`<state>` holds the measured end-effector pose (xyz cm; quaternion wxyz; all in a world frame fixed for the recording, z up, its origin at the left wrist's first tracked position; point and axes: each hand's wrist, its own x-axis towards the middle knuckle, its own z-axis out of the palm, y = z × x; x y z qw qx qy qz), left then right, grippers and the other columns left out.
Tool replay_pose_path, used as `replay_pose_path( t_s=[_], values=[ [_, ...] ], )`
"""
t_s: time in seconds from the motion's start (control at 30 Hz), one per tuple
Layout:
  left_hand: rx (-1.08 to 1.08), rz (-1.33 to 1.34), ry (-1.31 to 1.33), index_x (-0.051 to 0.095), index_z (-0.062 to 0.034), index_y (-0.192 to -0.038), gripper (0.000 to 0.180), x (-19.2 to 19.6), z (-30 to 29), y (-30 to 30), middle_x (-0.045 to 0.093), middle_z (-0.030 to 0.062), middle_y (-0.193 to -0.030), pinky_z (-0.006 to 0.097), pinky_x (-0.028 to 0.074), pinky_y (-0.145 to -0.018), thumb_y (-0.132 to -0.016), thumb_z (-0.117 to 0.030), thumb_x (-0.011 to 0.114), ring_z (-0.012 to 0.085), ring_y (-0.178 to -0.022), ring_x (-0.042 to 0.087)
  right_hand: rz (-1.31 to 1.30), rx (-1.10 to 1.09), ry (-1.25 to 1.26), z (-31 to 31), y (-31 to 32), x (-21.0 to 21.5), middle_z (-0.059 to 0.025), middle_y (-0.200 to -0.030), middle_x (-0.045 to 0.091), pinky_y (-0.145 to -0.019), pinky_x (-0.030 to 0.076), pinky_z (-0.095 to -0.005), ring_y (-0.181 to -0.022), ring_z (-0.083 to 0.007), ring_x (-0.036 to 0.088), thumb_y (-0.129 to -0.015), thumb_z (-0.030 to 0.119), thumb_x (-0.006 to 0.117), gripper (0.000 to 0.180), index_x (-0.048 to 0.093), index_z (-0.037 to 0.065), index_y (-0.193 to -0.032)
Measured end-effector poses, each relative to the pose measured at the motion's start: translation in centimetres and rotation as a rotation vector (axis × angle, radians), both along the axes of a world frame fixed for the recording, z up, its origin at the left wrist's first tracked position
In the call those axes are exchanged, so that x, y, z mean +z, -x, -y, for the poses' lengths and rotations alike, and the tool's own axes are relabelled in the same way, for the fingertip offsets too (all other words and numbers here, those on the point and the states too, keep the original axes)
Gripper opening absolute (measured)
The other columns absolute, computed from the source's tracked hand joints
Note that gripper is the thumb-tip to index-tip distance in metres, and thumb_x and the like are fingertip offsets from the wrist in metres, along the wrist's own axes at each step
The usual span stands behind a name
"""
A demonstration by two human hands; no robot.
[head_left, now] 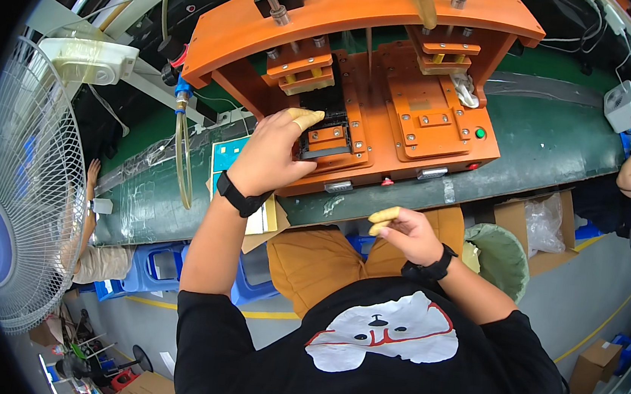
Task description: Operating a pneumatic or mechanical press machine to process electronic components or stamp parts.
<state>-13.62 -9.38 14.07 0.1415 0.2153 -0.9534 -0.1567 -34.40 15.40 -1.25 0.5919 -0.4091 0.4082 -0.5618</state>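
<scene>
**A thin black part in the left nest of the orange press**

The big orange press [414, 123] sits on a green belt [548, 143]; everything here is told from that press. It has two nests side by side on its sloped front. In the left nest lies a flat black part [327, 133]; it looks like a thin frame or tray with an orange plate showing through the middle.

The left hand [270, 155] rests on the left nest; its fingers are bent down over the left edge of the black part, and one fingertip wears a yellow finger cover [306, 118] that touches the part's top corner. I cannot tell if the fingers pinch the part or only press on it. The right hand [407, 232] hangs below the press, in front of the person's lap, well apart from the part; its fingers are curled loosely with yellow covers on two tips, and I see nothing held in it.

The black part looks light and thin; I think it is stiff but could bend or crack if squeezed hard; it may be smooth and a bit slippery, so the rubbery covers help. The best place to hold seems to be the outer edges, not the middle.

A white fan [19, 199] stands far left of the press; a green bin [503, 257] sits below its right side.
</scene>
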Motion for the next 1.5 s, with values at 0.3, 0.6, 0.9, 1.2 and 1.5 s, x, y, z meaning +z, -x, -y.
replay_pose_path(
  t_s=[0.3, 0.6, 0.9, 1.2, 1.5],
  values=[
    [0.046, -0.065, 0.060, 0.060, -0.0060, -0.144, 0.074, 0.0, -1.9, -0.8, 0.057, 0.0182, -0.146, 0.045, 0.043, -0.113, -0.080, -0.033, 0.085, 0.0402, -0.134, 0.053, -0.151, 0.004, 0.035, 0.2, 0.2, 1.2, -0.0084, -0.109, 0.076, -0.092, 0.056, -0.0299, -0.100, -0.0140, 0.071, -0.102, 0.005, 0.066, 0.024, 0.069, -0.002, -0.124],
    [0.268, -0.260, 0.164, 0.064, -0.0099, -0.139, 0.067, -6.0, -6.0, -7.8, 0.060, 0.0130, -0.144, 0.051, 0.039, -0.115, -0.079, -0.033, 0.085, 0.0391, -0.138, 0.051, -0.328, 0.086, 0.068, 1.2, -1.3, 1.6, -0.0109, -0.106, 0.076, -0.088, 0.057, -0.0308, -0.095, -0.0170, 0.073, -0.098, 0.004, 0.068, 0.023, 0.071, -0.003, -0.120],
    [0.652, -0.196, 0.033, 0.069, -0.0065, -0.132, 0.048, -10.5, -5.5, -13.5, 0.062, 0.0227, -0.143, 0.052, 0.038, -0.118, -0.092, -0.030, 0.076, 0.0451, -0.141, 0.050, -0.353, 0.338, 0.031, 3.6, -4.7, 1.6, -0.0078, -0.101, 0.074, -0.079, 0.054, -0.0291, -0.087, -0.0143, 0.068, -0.098, 0.008, 0.070, 0.020, 0.073, 0.000, -0.117],
    [0.702, -0.038, -0.124, 0.071, -0.0065, -0.130, 0.053, -12.3, -3.6, -15.2, 0.068, 0.0240, -0.133, 0.053, 0.044, -0.113, -0.086, -0.033, 0.083, 0.0450, -0.132, 0.058, -0.630, 0.439, 0.510, 10.9, -12.1, 2.0, -0.0145, -0.106, 0.070, -0.093, 0.053, -0.0450, -0.103, -0.0369, 0.064, -0.095, 0.019, 0.069, 0.022, 0.070, 0.006, -0.113],
    [0.738, -0.052, -0.144, 0.069, -0.0080, -0.136, 0.055, -13.4, -6.5, -14.8, 0.068, 0.0245, -0.134, 0.058, 0.037, -0.118, -0.089, -0.035, 0.080, 0.0491, -0.140, 0.050, -0.821, 0.463, 0.555, 12.0, -15.0, -0.1, -0.0129, -0.119, 0.066, -0.103, 0.045, -0.0486, -0.119, -0.0379, 0.056, -0.089, 0.021, 0.071, 0.029, 0.070, 0.008, -0.114]
  ],
)
